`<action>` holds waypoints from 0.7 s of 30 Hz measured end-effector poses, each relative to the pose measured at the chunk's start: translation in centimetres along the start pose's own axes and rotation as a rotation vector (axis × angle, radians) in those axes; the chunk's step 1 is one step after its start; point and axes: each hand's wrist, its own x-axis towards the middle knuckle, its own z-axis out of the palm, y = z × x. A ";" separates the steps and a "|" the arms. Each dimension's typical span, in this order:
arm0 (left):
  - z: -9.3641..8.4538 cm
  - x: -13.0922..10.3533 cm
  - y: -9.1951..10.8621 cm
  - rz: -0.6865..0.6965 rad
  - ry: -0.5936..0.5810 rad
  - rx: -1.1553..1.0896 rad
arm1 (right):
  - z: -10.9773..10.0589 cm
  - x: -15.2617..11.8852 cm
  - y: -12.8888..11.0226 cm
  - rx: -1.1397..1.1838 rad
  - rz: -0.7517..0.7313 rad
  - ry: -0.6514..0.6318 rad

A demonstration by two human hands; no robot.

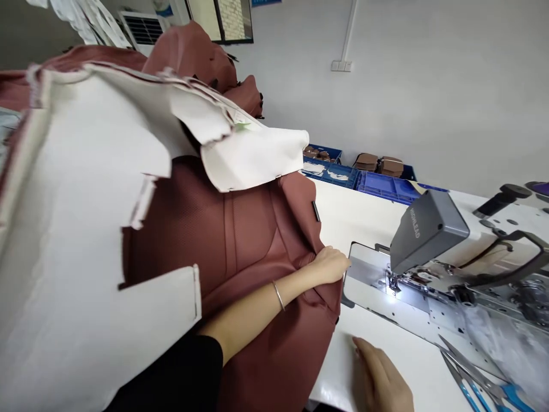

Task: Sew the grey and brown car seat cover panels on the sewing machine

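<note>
A large reddish-brown cover [251, 229] with white backing [72, 229] fills the left and middle of the view. My left arm, with a thin bracelet, reaches across it, and my left hand [332, 265] is closed on its right edge, beside the sewing machine's plate. My right hand [381, 377] is low at the bottom, over the white table [355, 337], a little apart from the cover; its fingers are partly seen, held together and bent, and the frame does not show whether anything is in them. The sewing machine [429, 229] has its needle area lit.
Scissors [472, 372] with blue handles lie at the lower right, near clear plastic film [506, 349]. Blue crates [381, 186] with brown pieces [390, 166] stand along the wall. More reddish-brown covers [193, 57] are piled behind.
</note>
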 end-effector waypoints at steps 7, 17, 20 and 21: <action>-0.7 -0.4 -0.2 -0.030 0.050 -0.049 | 1.4 6.0 0.0 -0.244 -0.436 -0.060; -1.9 -0.5 -0.4 -0.079 -0.164 -0.134 | 4.0 6.7 -3.3 -0.638 -0.602 0.096; -3.4 -0.7 -1.4 0.011 -0.325 -0.185 | 5.1 6.2 -2.8 -0.605 -0.622 0.030; -4.2 -0.7 -2.0 0.063 -0.391 -0.218 | 5.2 6.0 -2.5 -0.596 -0.619 0.020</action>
